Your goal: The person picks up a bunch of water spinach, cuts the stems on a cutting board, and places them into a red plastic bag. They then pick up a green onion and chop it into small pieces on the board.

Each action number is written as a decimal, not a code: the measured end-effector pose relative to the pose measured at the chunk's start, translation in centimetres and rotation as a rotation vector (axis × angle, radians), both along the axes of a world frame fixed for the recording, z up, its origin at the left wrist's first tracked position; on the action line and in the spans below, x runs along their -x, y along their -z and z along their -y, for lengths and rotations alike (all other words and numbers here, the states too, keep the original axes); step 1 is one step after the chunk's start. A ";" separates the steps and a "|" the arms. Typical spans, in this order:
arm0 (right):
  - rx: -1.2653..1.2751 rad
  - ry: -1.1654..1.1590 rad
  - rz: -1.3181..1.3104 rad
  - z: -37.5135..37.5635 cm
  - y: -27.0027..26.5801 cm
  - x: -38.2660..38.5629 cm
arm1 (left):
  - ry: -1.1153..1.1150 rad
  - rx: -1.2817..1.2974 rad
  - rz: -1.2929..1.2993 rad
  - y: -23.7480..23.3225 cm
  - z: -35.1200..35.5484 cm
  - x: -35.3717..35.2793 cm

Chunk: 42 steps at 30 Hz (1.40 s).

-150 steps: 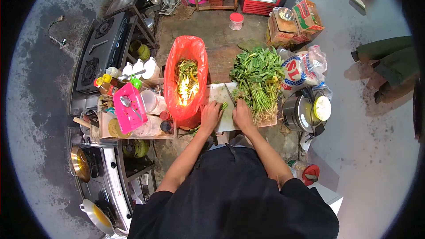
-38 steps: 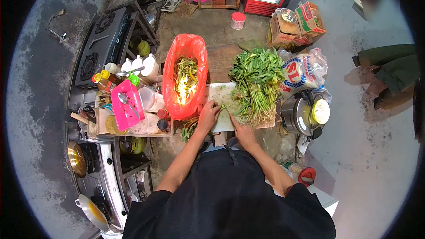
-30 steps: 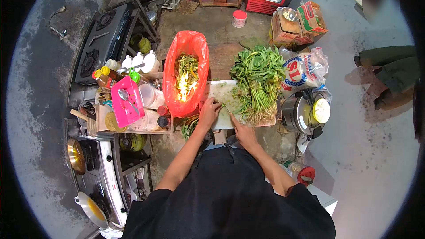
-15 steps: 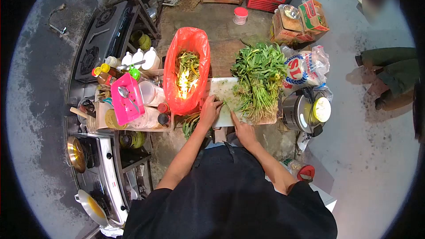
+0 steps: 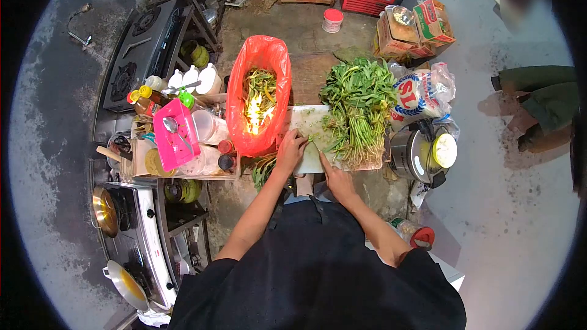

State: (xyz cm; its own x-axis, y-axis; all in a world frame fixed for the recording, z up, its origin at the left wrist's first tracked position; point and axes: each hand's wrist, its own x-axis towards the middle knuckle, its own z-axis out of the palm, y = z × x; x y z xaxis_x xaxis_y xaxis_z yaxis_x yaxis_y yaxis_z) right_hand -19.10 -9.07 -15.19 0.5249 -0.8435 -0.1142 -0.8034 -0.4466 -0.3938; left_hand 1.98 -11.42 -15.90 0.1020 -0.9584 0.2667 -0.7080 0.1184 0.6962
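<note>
Green stems (image 5: 310,141), a small bunch of them, lay across the white cutting board (image 5: 304,121) under your left hand (image 5: 290,150), whose fingers were curled down and pressed onto them at the board's 8 o'clock side. Your right hand (image 5: 335,178) sat at the board's near edge, about 5 o'clock, closed around what looked like a knife (image 5: 318,153), its thin blade angled up toward 11 o'clock and meeting the stems just beside your left fingertips; the blade was too slim to read clearly. The big heap of greens (image 5: 358,101) covered the board's 3 o'clock side, roots toward you, and the red bag (image 5: 235,116) of trimmings stood open at 9 o'clock, touching the board's edge. A rice cooker (image 5: 422,157) sat beyond the heap at 4 o'clock. For a clean cut here, I judged you needed the left fingertips tucked back so the knuckles and not the tips faced the blade, and the stems gathered tight and flat so none rolled. The blade looked very near your fingers, so short, steady strokes straight down would have served better than a long draw, with the cut ends kept clear of the heap
</note>
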 end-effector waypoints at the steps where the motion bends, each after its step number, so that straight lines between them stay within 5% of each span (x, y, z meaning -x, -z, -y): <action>1: 0.015 0.001 -0.019 0.1 0.2 -0.2 | -0.002 -0.001 -0.011 0.0 0.0 0.0; 14: 0.051 0.004 0.123 0.0 -2.0 0.0 | -0.013 -0.015 -0.065 0.1 0.1 -0.1; 42: -0.024 -0.003 -0.031 -0.4 -0.7 -0.3 | -0.032 -0.019 -0.041 0.1 -0.1 0.0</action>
